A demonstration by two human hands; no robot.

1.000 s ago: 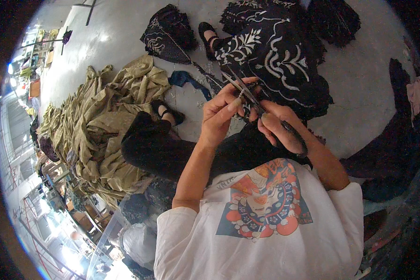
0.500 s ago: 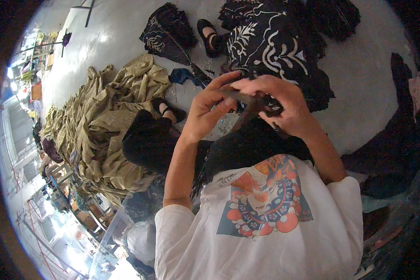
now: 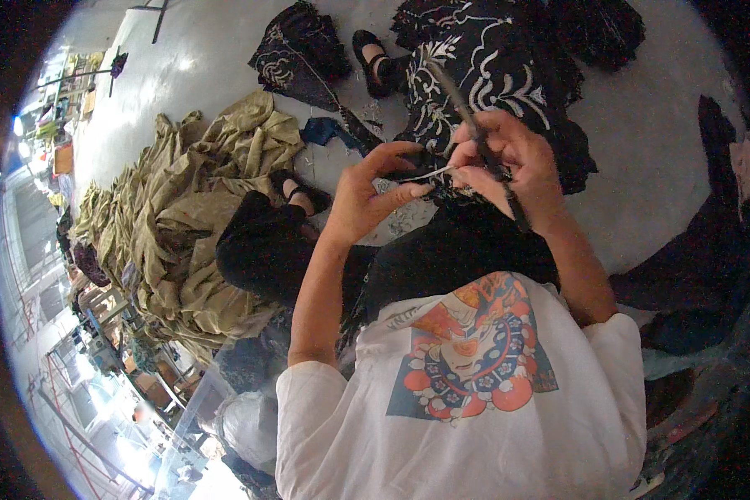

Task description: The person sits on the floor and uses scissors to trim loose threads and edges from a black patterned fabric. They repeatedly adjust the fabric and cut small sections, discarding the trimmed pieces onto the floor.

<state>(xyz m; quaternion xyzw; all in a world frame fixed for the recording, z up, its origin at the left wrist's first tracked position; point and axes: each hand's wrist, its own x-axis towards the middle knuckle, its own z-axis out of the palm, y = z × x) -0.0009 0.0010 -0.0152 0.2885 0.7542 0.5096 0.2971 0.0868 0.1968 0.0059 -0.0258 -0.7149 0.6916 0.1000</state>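
Black fabric with white leaf embroidery (image 3: 517, 92) spreads over the floor ahead and runs back toward my lap. My left hand (image 3: 375, 187) is closed, thumb and fingers pinching a dark edge of it. A thin white strip (image 3: 425, 176) stretches from there to the fingertips of my right hand (image 3: 512, 162). That hand also holds a pair of dark scissors (image 3: 479, 137) against its palm, the blades pointing away from me, up and left. Fingers partly cover the scissors' handles.
A large heap of olive-gold fabric (image 3: 183, 225) lies to the left. Farther ahead is a smaller black embroidered piece (image 3: 300, 58), with a blue scrap (image 3: 317, 131) nearer. Thread bits litter the floor between my black shoes (image 3: 304, 196). Dark cloth (image 3: 683, 250) lies at the right.
The scissors have swung from between my hands to lie along my right palm, blades now outward. My hands have moved slightly apart, and the white strip now shows between them.
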